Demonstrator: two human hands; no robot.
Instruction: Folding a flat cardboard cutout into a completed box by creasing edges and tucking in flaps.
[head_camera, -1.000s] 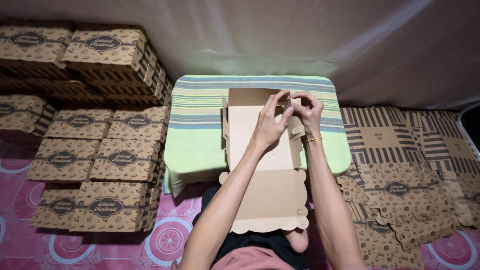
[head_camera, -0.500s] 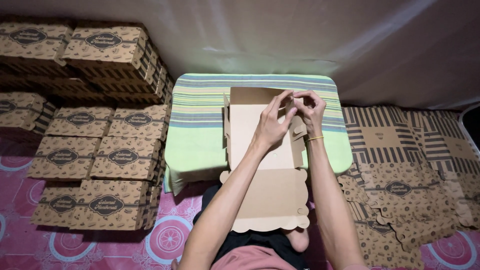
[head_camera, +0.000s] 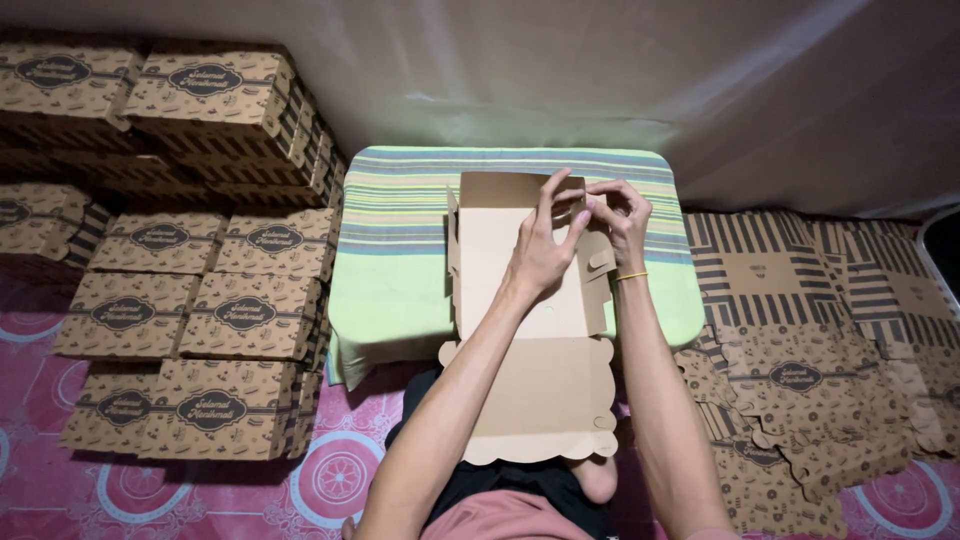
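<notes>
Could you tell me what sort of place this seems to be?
Probably a home floor workspace for folding boxes. Both hands, left hand and right hand, work a brown cardboard box on a striped green cushion, with stacked printed folded boxes and flat unfolded box blanks on a pink patterned mat.

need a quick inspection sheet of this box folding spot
surface: striped cloth-covered table, box on it
job's things: half-folded cardboard box, scalloped lid hanging off the near edge
clutter: folded boxes stacked at left; flat box blanks piled at right
hands: left hand and right hand pinch the box's far right corner
cables: nothing seen
surroundings: pink patterned floor mat, pale wall
</notes>
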